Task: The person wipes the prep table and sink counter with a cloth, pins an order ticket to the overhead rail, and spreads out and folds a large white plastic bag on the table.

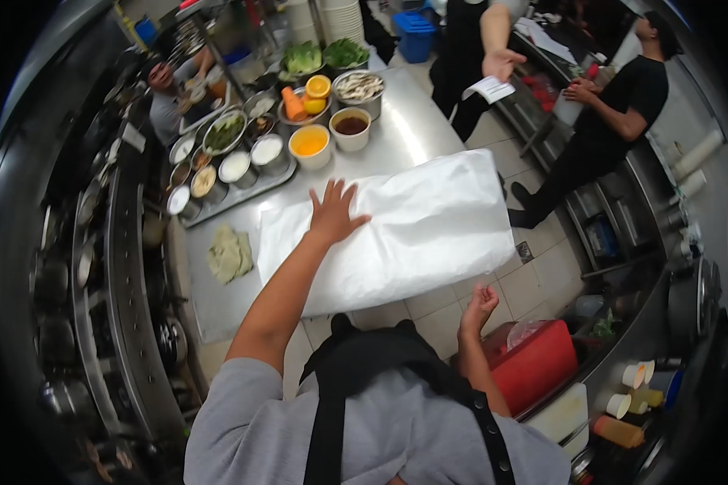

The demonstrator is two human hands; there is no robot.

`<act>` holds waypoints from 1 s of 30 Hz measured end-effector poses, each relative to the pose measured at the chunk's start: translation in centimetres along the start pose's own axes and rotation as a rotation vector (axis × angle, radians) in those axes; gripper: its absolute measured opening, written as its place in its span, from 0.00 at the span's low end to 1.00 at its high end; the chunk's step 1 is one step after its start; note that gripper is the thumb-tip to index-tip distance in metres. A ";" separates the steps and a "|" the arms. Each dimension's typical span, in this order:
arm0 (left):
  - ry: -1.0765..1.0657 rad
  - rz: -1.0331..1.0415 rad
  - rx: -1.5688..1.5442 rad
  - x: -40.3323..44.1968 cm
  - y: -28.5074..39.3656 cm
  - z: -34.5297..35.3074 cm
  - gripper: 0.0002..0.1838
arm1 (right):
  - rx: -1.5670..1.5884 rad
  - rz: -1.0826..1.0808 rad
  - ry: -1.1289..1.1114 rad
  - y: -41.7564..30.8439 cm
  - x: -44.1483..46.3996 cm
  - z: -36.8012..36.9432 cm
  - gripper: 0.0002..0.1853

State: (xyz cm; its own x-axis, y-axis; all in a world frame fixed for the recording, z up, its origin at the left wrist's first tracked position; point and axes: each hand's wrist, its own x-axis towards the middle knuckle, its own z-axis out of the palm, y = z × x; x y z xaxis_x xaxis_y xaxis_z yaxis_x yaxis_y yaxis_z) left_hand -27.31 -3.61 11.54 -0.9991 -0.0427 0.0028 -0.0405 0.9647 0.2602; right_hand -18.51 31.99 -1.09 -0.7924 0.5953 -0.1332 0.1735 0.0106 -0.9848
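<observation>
A large white sheet-like bundle (412,226), glossy and wrinkled like plastic or paper, lies across the front of the steel table (400,105) and overhangs its near edge. My left hand (334,214) rests on top of its left part, palm down with fingers spread. Beyond the bundle's near right corner, my right hand (481,305) is held low with its fingers curled together. Whatever those fingers may hold is too small to make out. A crumpled greenish cloth (230,255) lies left of the bundle.
Metal tubs on a tray (247,190), an orange sauce tub (310,144), a dark sauce tub (350,129) and sliced mushrooms (359,86) stand behind. A red bin (534,364) is at my right. One person (493,61) holds out a paper slip (488,89); two others work nearby.
</observation>
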 end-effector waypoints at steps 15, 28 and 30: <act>0.294 0.362 -0.570 -0.2 4.7 -3.0 0.31 | 0.400 0.065 -0.261 -26.2 3.7 16.6 0.23; -0.395 0.161 -1.247 -1.2 11.8 -9.1 0.21 | 0.357 0.154 -1.066 -22.1 0.6 5.0 0.21; -0.490 0.199 -1.121 -1.1 13.7 -9.5 0.16 | 0.267 0.111 -1.045 -22.7 0.7 4.0 0.20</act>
State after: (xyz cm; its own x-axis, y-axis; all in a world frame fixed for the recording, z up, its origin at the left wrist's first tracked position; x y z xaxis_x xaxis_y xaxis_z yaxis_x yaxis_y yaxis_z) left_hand -26.65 7.21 24.31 -0.8960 0.4136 -0.1617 -0.0945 0.1781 0.9795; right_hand -25.32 28.95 20.70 -0.9082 -0.3984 -0.1281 0.2426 -0.2518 -0.9369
